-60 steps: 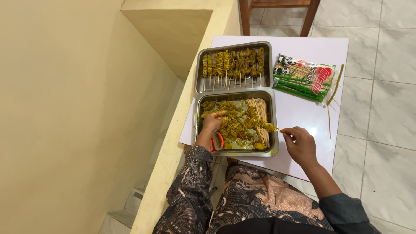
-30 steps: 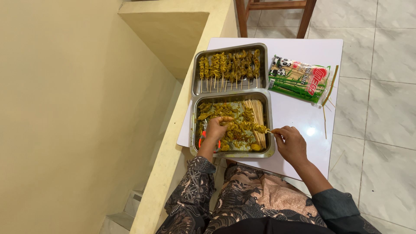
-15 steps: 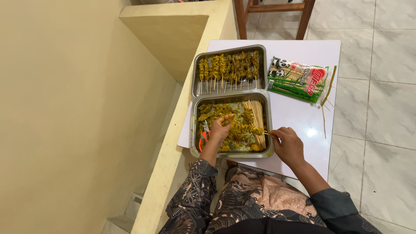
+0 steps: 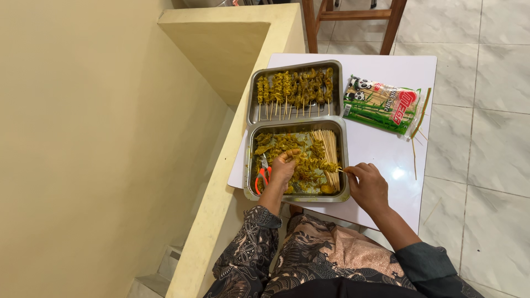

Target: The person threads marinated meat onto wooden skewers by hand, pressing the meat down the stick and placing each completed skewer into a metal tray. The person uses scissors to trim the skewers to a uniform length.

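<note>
While I watch from the head view, my right hand (image 4: 369,186) pinches the bare end of a half-loaded skewer (image 4: 323,164) at mid-frame, over the near steel tray (image 4: 295,197). My left hand (image 4: 284,166) presses yellow meat pieces (image 4: 276,143) onto it beside orange-handled scissors (image 4: 261,177). Finished skewers (image 4: 295,88) fill the far tray (image 4: 251,113), upper centre of the white tabletop (image 4: 381,149).

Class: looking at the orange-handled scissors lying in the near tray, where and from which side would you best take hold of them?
Grip the scissors by the orange handle loops, coming from the near left. The loops lie toward the tray edge; the blades point away into the meat.
</note>
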